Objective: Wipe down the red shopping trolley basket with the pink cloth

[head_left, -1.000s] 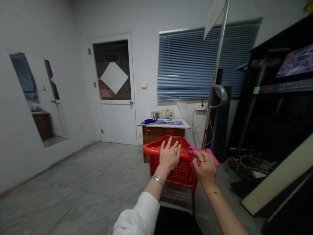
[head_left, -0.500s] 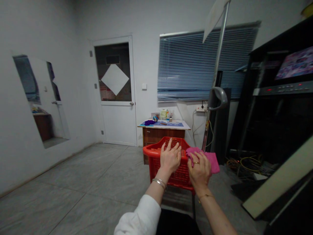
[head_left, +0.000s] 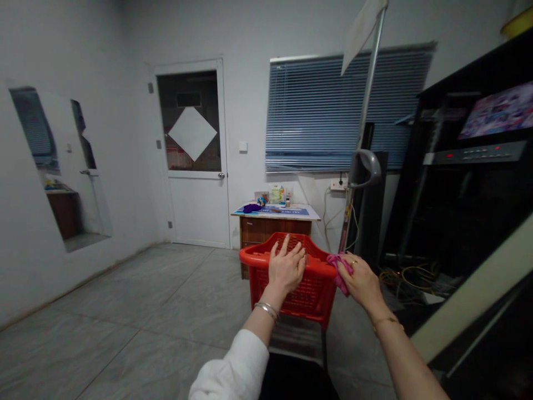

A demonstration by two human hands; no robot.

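A red plastic shopping basket (head_left: 310,289) stands in front of me, raised off the floor on something with a thin leg (head_left: 324,347). My left hand (head_left: 286,271) lies on its near rim, fingers stretched out and spread, with nothing in its grasp. At the basket's right corner, my right hand (head_left: 361,282) has its fingers closed around a bunched pink cloth (head_left: 339,269), which touches the rim. Part of the cloth is hidden under the hand.
Behind the basket a wooden cabinet (head_left: 275,229) carries bottles and a purple cloth (head_left: 251,208). A white door (head_left: 199,214) and window blinds (head_left: 333,116) are on the far wall. At right stand a grey-handled pole (head_left: 368,166), tangled cables (head_left: 420,278) and a black equipment rack (head_left: 416,183).
My right hand has slid right along the rim to the corner, and the pink cloth is now bunched up more tightly. My left hand stays on the near rim.
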